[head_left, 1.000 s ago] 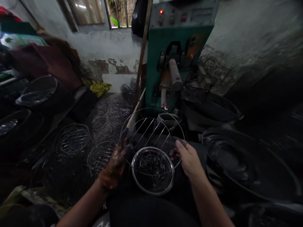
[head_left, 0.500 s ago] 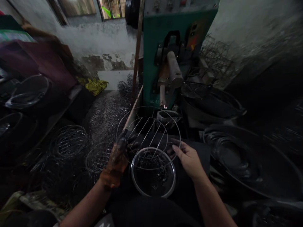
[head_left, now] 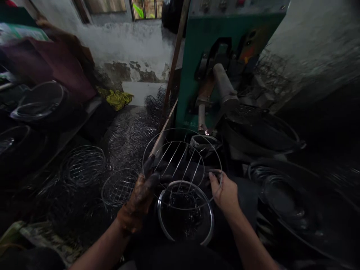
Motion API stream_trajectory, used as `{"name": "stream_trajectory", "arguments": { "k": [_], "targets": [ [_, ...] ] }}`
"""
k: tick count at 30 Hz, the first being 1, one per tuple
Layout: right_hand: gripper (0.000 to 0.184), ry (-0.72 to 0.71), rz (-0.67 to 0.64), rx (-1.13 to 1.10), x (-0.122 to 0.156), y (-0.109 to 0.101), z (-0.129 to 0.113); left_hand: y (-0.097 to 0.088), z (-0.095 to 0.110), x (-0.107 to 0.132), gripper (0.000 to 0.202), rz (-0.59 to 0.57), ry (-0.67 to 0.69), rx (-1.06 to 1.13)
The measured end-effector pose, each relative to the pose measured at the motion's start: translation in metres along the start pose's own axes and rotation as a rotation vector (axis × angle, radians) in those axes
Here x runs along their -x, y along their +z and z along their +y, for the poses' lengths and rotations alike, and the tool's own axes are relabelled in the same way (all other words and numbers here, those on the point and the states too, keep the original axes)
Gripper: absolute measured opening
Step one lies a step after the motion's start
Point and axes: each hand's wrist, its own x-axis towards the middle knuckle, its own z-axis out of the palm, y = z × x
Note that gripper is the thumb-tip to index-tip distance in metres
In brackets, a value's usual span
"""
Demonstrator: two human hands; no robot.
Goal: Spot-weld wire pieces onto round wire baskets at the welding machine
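I hold a round wire rack (head_left: 181,165) of two concentric rings and several cross wires between both hands, tilted up in front of me. My left hand (head_left: 140,198), in a dirty brown glove, grips its left rim. On the right rim my bare right hand (head_left: 223,191) pinches the outer ring. Below the rack, on my lap, sits a round steel bowl (head_left: 185,213) with small wire pieces in it. The rack's far edge lies just under the electrode tip (head_left: 206,132) of a green welding machine (head_left: 222,63).
Finished wire racks (head_left: 84,165) lie in piles on the floor to the left, with tangled wire behind them. Dark tubs (head_left: 36,101) stand at far left. Large dark basins (head_left: 281,195) fill the right side. A yellow cloth (head_left: 118,98) lies by the wall.
My right hand has closed on the rack's right rim, where before its fingers were stretched out. The view has shifted, so the machine and rack now sit further right.
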Motion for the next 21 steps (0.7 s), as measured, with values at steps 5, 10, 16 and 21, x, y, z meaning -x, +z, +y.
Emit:
{"name": "stream_trajectory", "arguments": {
  "k": [5, 10, 16, 21],
  "targets": [
    [0.035, 0.051, -0.172, -0.132, 0.000, 0.000, -0.004, -0.013, -0.004, -0.008, 0.070, 0.046, -0.065, 0.117],
    [0.037, 0.137, -0.337, -0.282, -0.003, -0.010, -0.011, -0.028, -0.004, 0.004, 0.070, 0.046, -0.115, 0.125],
    [0.029, 0.146, -0.371, -0.378, 0.005, -0.014, -0.006, -0.026, -0.002, 0.004, 0.055, 0.089, -0.227, 0.120],
    [0.025, 0.115, -0.374, -0.361, 0.016, -0.018, 0.014, -0.008, -0.004, -0.008, 0.055, 0.086, -0.180, 0.066]
  ]
}}
